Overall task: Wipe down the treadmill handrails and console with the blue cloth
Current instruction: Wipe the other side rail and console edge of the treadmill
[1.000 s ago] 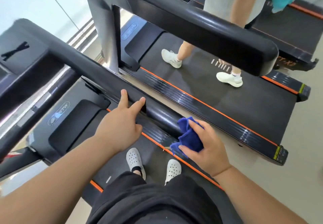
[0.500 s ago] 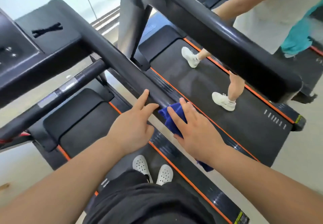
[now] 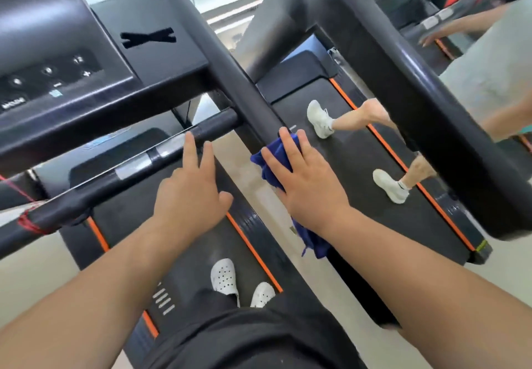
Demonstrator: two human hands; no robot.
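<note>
My right hand (image 3: 305,178) presses the blue cloth (image 3: 273,164) flat against the black right handrail (image 3: 230,80) of my treadmill, fingers spread over it. A tail of the cloth hangs below my wrist. My left hand (image 3: 193,193) is open, its fingertips resting on the front crossbar (image 3: 138,164) with silver sensor plates. The console (image 3: 51,74) with its buttons fills the upper left.
A second treadmill (image 3: 374,167) runs alongside on the right, where another person in white shoes walks. Its thick black handrail (image 3: 426,103) crosses the upper right. My white shoes (image 3: 227,279) stand on my own belt. A red cord (image 3: 28,221) wraps the crossbar's left end.
My right hand has slid the cloth up the handrail toward the console. My left hand left the handrail and moved onto the crossbar. The view has tilted up toward the console.
</note>
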